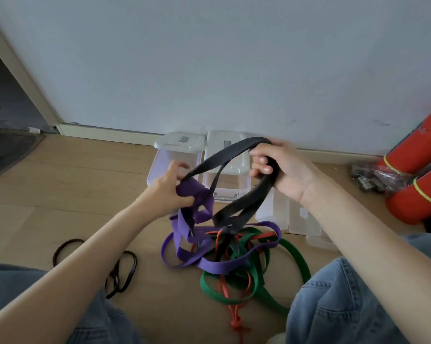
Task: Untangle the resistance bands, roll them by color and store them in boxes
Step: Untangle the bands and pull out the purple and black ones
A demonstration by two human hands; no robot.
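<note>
- Knees in blue jeans [345, 306] frame the bottom of my view, with the tangle of resistance bands on the wooden floor [60, 182] between them.
- Four colours are knotted together: one wide purple band [204, 263], one green band [293, 254], one thin red band [234, 319] with a knot near my legs, and one wide black band [234, 207] lifted up out of the pile.
- Thin dark bands [120, 271] lie apart on the floor by my left knee; I cannot count them surely.
- My left hand [169, 187] is curled, pinching a fold of the purple band where the black one crosses it.
- My right hand [281, 167] is closed round the black band, holding its loop above the heap.
- Two clear lidded boxes [179, 147] stand by the wall behind my hands; more clear plastic pieces [301, 219] lie under my right forearm.
- Two red rolls [412, 155] lean at the far right.
</note>
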